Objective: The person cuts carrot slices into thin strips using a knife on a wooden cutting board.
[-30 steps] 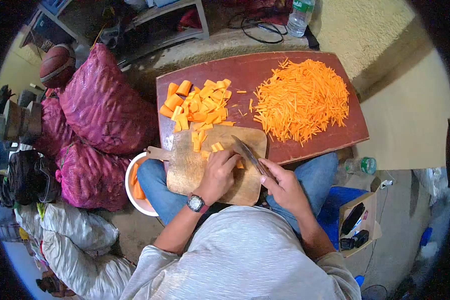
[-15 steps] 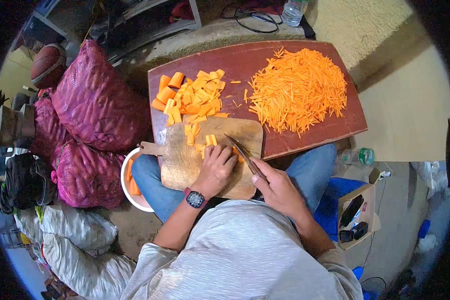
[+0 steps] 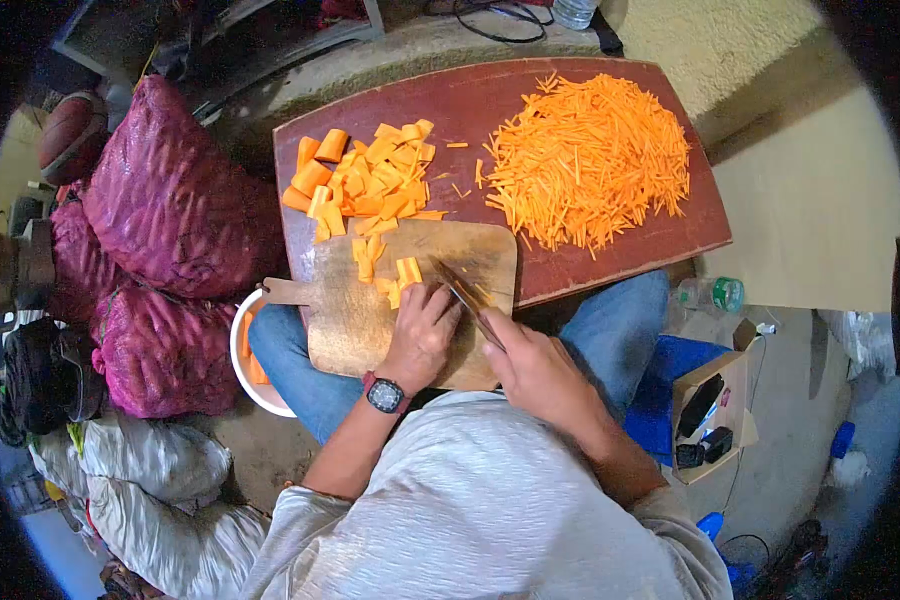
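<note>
A wooden cutting board (image 3: 355,335) lies over my lap at the red table's near edge. My left hand (image 3: 425,328) is closed, its bent fingertips pressing a carrot piece against the board; the fingers mostly hide that piece. In my right hand (image 3: 538,368) is a knife (image 3: 460,288), its blade beside my left fingertips. A few thin carrot strips (image 3: 483,296) show just right of the blade. Thick carrot slices (image 3: 408,270) sit beyond my left fingers. Farther back on the table are a heap of carrot chunks (image 3: 370,180) and a large pile of shredded carrot (image 3: 595,160).
The red table (image 3: 450,95) stretches ahead of me. At my left are a white basin (image 3: 238,350) with carrots, purple mesh sacks (image 3: 175,200) and white sacks (image 3: 160,460). On the right stand an open cardboard box (image 3: 705,420) and a plastic bottle (image 3: 725,294).
The view has shifted slightly, so the table and board appear higher and farther left. My right hand and the knife have tilted a little, staying close to my left fingertips.
</note>
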